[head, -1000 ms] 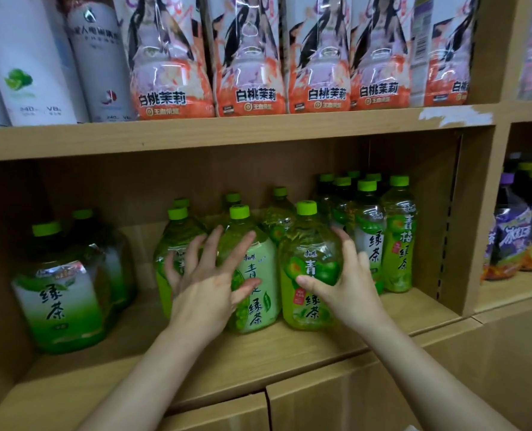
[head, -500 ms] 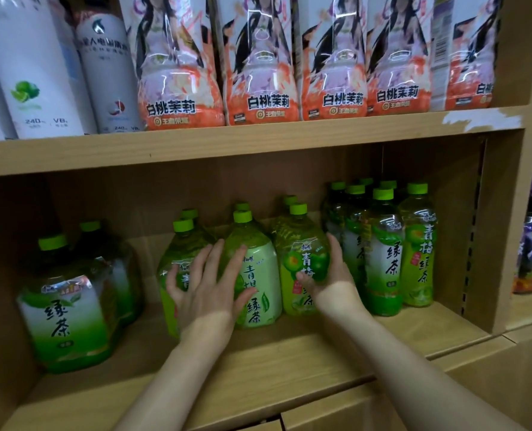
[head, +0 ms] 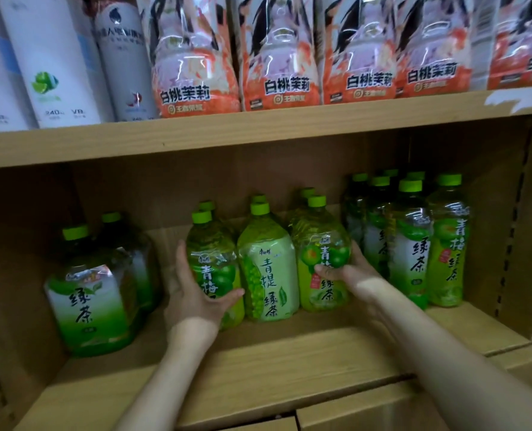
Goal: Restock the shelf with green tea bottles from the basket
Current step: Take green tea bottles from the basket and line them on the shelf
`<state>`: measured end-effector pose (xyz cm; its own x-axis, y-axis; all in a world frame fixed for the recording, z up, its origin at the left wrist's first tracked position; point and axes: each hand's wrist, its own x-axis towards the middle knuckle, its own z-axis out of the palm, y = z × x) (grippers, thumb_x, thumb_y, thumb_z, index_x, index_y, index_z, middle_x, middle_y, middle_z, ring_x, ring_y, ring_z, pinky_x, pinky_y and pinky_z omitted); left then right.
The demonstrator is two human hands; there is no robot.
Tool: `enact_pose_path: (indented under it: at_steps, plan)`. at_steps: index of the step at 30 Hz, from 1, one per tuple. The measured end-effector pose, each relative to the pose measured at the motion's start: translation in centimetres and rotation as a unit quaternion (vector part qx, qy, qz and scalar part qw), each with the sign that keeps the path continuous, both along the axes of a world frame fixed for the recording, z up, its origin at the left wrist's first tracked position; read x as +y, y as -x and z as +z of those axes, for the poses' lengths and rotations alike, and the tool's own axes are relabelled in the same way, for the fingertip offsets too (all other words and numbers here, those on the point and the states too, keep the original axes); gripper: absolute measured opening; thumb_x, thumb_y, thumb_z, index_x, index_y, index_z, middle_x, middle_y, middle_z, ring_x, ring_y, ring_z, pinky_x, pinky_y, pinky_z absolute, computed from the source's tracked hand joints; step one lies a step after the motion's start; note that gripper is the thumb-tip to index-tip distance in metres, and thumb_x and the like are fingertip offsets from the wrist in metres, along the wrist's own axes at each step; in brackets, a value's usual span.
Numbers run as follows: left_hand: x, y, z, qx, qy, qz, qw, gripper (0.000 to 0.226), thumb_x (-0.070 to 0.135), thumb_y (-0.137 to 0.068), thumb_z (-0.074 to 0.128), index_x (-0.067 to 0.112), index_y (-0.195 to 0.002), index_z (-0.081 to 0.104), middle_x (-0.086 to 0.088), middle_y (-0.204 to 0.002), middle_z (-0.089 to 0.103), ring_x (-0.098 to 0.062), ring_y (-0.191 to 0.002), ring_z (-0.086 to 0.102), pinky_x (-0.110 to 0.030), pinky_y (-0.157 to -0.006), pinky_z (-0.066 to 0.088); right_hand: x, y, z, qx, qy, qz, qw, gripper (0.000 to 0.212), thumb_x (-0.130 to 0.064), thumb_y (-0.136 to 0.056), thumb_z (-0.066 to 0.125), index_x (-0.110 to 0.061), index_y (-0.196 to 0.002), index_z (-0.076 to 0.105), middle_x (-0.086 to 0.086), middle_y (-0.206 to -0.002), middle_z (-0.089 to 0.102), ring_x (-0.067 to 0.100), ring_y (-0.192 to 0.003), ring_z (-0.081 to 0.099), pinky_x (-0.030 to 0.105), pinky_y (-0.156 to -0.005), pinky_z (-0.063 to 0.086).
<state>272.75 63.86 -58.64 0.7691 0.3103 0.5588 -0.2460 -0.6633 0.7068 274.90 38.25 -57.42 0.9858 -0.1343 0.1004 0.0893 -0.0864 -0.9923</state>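
On a wooden store shelf (head: 289,362), green tea stands in three groups beneath an upper board (head: 227,135) lined with orange-and-pink peach jasmine bottles (head: 283,57) and white bottles (head: 56,57). Two large green tea jugs (head: 87,300) sit at the left, one behind the other, well apart from the centre group. Slim green tea bottles (head: 411,244) stand upright in tight rows at the right, near the shelf's side wall. Between them, three squat green-capped bottles stand side by side, close together, with more caps showing behind. A person's left hand (head: 196,293) grips the left squat bottle (head: 212,253), fingers round its left side and thumb across the lower label. The right hand (head: 355,272) grips the right squat bottle (head: 323,244), thumb on its front, fingers round its right side. The middle squat bottle (head: 268,269) stands between the two.
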Motion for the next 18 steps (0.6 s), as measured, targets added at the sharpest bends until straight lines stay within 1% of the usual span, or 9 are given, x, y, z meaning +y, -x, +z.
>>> enact_pose_path:
  at_steps: [1,3,6,9,11,13,15,16,18]
  plan:
    - [-0.1,0.1,0.0,0.001,0.0,-0.002,1.0,0.127,0.039,-0.055,0.088,0.044,-0.144,-0.002,-0.013,-0.148,0.035,-0.037,-0.122,0.049,-0.048,-0.094,0.046,0.3,0.1,0.0,-0.005,0.004,-0.012,1.0,0.093,-0.01,-0.073,0.079,-0.025,-0.147,0.023,0.006,-0.134,0.054,0.027,-0.123,0.051,0.042,-0.106,0.039]
    - [-0.4,0.5,0.0,0.005,0.016,-0.009,1.0,0.127,0.035,-0.055,0.088,0.042,-0.145,0.0,-0.015,-0.148,0.033,-0.038,-0.124,0.047,-0.048,-0.095,0.044,1.3,0.4,0.0,-0.034,0.038,-0.063,0.997,0.098,-0.01,-0.075,0.077,-0.027,-0.148,0.015,0.009,-0.14,0.048,0.028,-0.128,0.047,0.042,-0.107,0.039]
    - [-0.4,0.7,0.0,0.007,0.033,-0.014,0.999,0.126,0.036,-0.054,0.088,0.039,-0.146,0.001,-0.016,-0.148,0.032,-0.038,-0.129,0.041,-0.049,-0.1,0.04,2.9,2.5,-0.3,-0.1,0.181,-0.163,0.965,0.101,-0.012,-0.077,0.073,-0.04,-0.148,0.006,0.012,-0.153,0.028,0.031,-0.138,0.034,0.044,-0.108,0.039]
    - [-0.6,1.6,0.4,-0.004,-0.075,0.044,0.996,0.119,0.045,-0.056,0.085,0.038,-0.146,0.009,-0.016,-0.151,0.024,-0.04,-0.134,0.027,-0.053,-0.102,0.035,3.1,4.8,-0.4,-0.129,0.359,-0.169,0.909,0.098,-0.012,-0.082,0.066,-0.05,-0.145,0.001,0.01,-0.16,0.002,0.033,-0.144,0.022,0.04,-0.108,0.039]
    - [-1.0,2.4,0.5,-0.046,-0.192,0.051,0.979,0.105,0.045,-0.06,0.083,0.041,-0.143,0.02,-0.016,-0.152,0.02,-0.042,-0.134,0.022,-0.056,-0.099,0.038,2.7,5.4,-0.1,-0.097,0.418,-0.133,0.894,0.101,-0.017,-0.084,0.063,-0.053,-0.142,-0.012,0.013,-0.16,-0.007,0.035,-0.142,0.027,0.041,-0.104,0.045]
    - [-1.2,2.7,0.3,-0.059,-0.292,0.048,0.953,0.09,0.046,-0.06,0.082,0.042,-0.137,0.036,-0.016,-0.152,0.023,-0.044,-0.132,0.022,-0.06,-0.094,0.044,2.3,5.6,0.5,-0.058,0.43,-0.097,0.896,0.108,-0.018,-0.083,0.061,-0.058,-0.134,-0.025,0.02,-0.159,-0.001,0.033,-0.139,0.034,0.043,-0.099,0.048]
    - [-1.3,2.9,0.3,-0.035,-0.345,0.062,0.936,0.082,0.047,-0.062,0.08,0.042,-0.134,0.043,-0.016,-0.153,0.018,-0.043,-0.133,0.016,-0.06,-0.088,0.048,2.3,5.9,1.1,-0.04,0.426,-0.069,0.901,0.108,-0.021,-0.082,0.06,-0.06,-0.132,-0.028,0.024,-0.156,0.017,0.03,-0.138,0.037,0.043,-0.099,0.047]
    - [-1.3,3.0,0.4,-0.007,-0.355,0.064,0.933,0.08,0.047,-0.066,0.078,0.044,-0.137,0.039,-0.014,-0.156,0.01,-0.041,-0.135,0.009,-0.059,-0.09,0.047,2.4,6.5,1.4,-0.035,0.425,-0.061,0.903,0.105,-0.022,-0.082,0.06,-0.056,-0.137,-0.023,0.023,-0.155,0.022,0.03,-0.138,0.038,0.042,-0.099,0.046]
    - [-1.3,3.6,0.8,0.041,-0.353,0.054,0.933,0.079,0.049,-0.075,0.069,0.049,-0.141,0.026,-0.009,-0.157,-0.008,-0.037,-0.139,-0.003,-0.058,-0.101,0.039,1.9,8.0,2.1,-0.048,0.422,-0.062,0.903,0.092,-0.024,-0.084,0.061,-0.044,-0.148,-0.002,0.018,-0.152,0.032,0.03,-0.131,0.046,0.041,-0.1,0.046]
